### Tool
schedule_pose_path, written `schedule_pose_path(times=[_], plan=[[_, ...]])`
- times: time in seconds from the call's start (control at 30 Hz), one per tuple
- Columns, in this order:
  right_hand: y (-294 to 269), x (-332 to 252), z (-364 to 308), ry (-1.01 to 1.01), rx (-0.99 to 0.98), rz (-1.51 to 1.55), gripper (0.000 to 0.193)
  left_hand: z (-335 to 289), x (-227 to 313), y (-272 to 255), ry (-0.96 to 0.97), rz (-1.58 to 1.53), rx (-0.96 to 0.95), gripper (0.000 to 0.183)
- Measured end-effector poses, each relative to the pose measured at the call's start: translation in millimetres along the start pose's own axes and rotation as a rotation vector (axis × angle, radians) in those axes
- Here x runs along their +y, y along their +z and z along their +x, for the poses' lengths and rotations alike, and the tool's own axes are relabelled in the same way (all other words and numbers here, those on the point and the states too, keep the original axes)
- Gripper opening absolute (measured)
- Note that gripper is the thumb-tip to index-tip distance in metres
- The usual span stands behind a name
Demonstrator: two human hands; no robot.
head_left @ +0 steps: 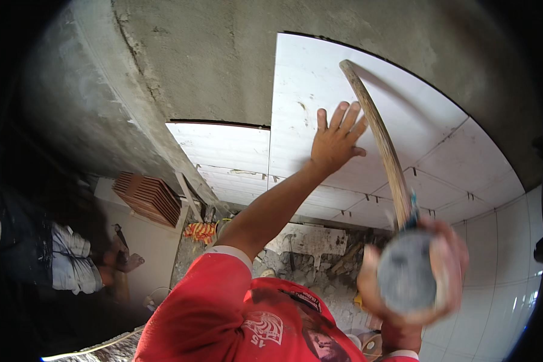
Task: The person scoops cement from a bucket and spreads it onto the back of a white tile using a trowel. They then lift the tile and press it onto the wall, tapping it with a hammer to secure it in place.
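The person's left hand (pixel 338 140) is spread wide, its fingers apart and laid against the large white tile (pixel 308 75) on the wall, with nothing in its grasp. The right hand (pixel 452 271) is closed around a mallet (pixel 407 271) near its round grey head (motion blurs this part, so the exact placing of the fingers is hard to read). The mallet is in front of the tiled wall, its head close to the camera and its wooden handle (pixel 380 133) running up and to the left, past the fingertips of the left hand. Whether the tip of the handle touches the tile I cannot tell.

To the left of the large tile, a lower white tile (pixel 223 142) sits beside it, its top edge at a lower level. Small dark clips (pixel 414 171) stick out of the joints below, and bare grey cement (pixel 199 60) covers the wall above. More pale tiles line the side wall (pixel 479 259) at the right.

Down on the floor, a hammer (pixel 291 252) stands among broken rubble (pixel 271 262), near a red and yellow bundle (pixel 200 231). A stack of reddish-brown tiles (pixel 148 196) leans farther left, and below it a co-worker in pale shorts (pixel 75 259) is partly in shadow.
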State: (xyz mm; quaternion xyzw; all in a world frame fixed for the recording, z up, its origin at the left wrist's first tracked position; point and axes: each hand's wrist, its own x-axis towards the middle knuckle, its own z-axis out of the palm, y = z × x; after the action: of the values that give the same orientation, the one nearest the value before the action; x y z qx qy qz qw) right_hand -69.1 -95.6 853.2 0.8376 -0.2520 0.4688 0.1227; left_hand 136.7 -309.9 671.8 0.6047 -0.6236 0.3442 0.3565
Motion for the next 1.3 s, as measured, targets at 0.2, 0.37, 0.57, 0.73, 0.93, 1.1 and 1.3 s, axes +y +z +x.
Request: schedule_pose_path(times=[0.2,0.37,0.57,0.73,0.93,1.1,1.3], plan=[[-8,32,-24,0.039,0.228,0.111,0.078,-2,-4,6,0.054,-0.070,-0.036,0.110],[-25,51,-51,0.327,0.324,0.031,0.080,-3,-5,6,0.075,-0.025,-0.076,0.108],[-27,54,-57,0.475,0.435,0.056,0.079,-4,-7,7,0.079,-0.023,-0.073,0.108],[-36,58,-51,0.553,0.491,-0.006,0.079,-5,-8,7,0.077,-0.009,-0.077,0.105],[-32,67,-52,0.521,0.515,0.049,0.076,-4,-8,7,0.063,-0.022,-0.056,0.107],[-20,82,-59,0.514,0.502,0.073,0.076,-5,-7,5,0.068,-0.026,-0.079,0.107],[-41,80,-79,0.721,0.676,0.210,0.082,-5,-8,7,0.048,-0.069,-0.047,0.103]])
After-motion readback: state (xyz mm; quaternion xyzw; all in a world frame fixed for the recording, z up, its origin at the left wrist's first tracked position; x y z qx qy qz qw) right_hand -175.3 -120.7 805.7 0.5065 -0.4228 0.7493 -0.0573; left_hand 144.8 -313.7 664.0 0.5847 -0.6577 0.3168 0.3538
